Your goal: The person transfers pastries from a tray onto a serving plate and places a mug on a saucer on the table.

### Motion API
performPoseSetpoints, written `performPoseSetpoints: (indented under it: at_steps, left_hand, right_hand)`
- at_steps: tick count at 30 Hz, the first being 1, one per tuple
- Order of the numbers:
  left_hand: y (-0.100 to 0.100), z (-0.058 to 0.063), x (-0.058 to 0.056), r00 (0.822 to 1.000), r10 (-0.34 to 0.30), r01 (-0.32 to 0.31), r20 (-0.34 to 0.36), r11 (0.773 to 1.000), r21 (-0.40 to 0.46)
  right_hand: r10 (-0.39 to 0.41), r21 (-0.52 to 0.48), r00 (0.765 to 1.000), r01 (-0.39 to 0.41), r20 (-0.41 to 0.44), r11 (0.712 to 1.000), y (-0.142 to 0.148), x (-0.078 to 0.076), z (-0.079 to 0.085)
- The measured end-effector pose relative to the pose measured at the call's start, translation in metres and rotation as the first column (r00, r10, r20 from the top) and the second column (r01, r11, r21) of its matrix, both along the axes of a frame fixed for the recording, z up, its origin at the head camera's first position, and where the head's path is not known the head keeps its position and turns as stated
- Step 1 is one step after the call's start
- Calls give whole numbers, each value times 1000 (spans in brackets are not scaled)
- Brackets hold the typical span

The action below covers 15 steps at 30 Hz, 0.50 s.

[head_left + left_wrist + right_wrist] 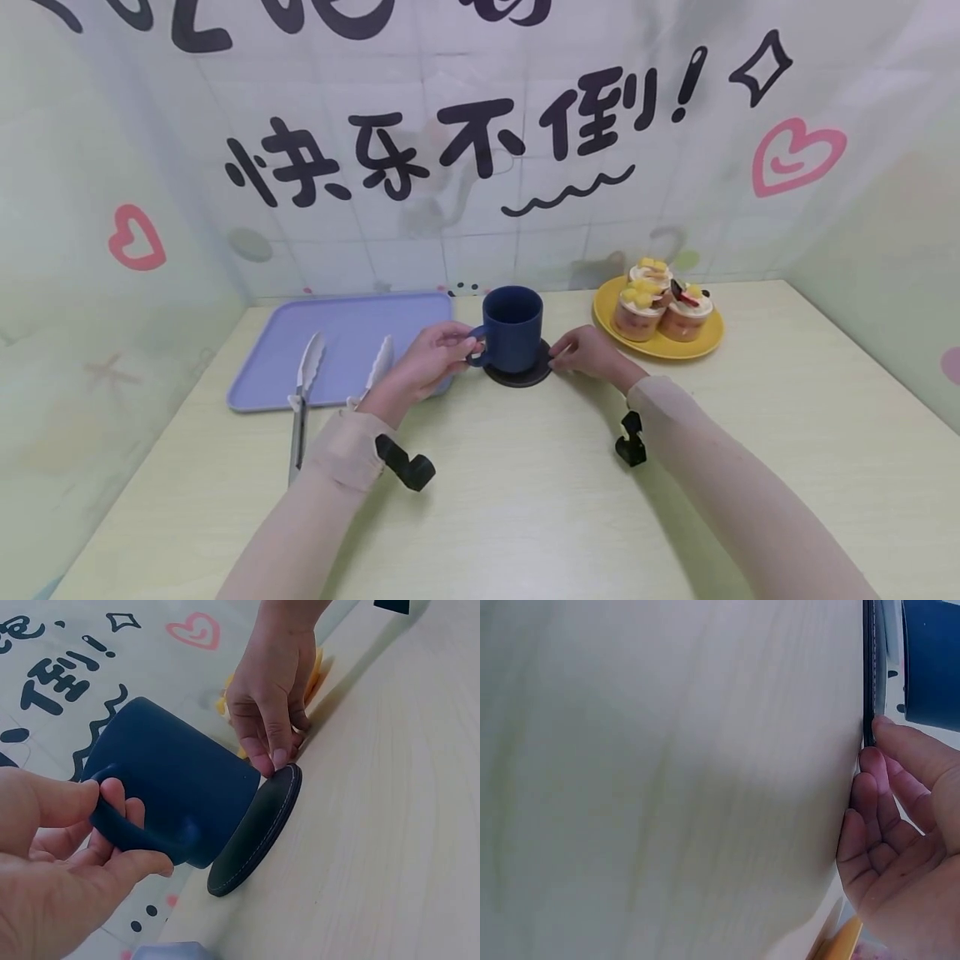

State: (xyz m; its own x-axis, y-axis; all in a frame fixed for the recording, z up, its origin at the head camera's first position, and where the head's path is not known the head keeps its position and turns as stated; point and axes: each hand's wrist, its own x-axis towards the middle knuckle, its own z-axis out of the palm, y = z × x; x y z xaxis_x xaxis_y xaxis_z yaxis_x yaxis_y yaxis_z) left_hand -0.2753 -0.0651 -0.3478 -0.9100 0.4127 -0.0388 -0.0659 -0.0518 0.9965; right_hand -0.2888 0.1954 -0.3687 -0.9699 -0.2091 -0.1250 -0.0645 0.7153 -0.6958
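A dark blue mug [513, 333] is upright over a round, dark, stitched coaster [517, 379]. My left hand [435, 360] grips the mug by its handle, fingers through the loop. The right wrist view shows a small gap between the mug [936, 664] and the coaster [868, 667], which lies on the table. My right hand [588, 357] pinches the coaster's near right edge, thumb on top and fingertips against the side. In the left wrist view, both the mug [169, 780] and the coaster [259, 832] are visible beside the right hand [271, 705].
At the left lies a lilac tray [262, 379] with two pairs of tongs [300, 417] across its front edge. A yellow plate [708, 340] holding several dessert cups [637, 317] stands to the right. A printed cloth wall [480, 233] closes off the table's back.
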Motion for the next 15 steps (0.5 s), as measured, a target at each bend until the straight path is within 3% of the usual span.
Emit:
performPoseSetpoints:
  at_steps: [15]
  left_hand:
    - [12,-10,-6,1000,8,-8,13,1000,18]
  right_hand:
    - [12,13,1000,-12,-22,1000,1,-1,-1]
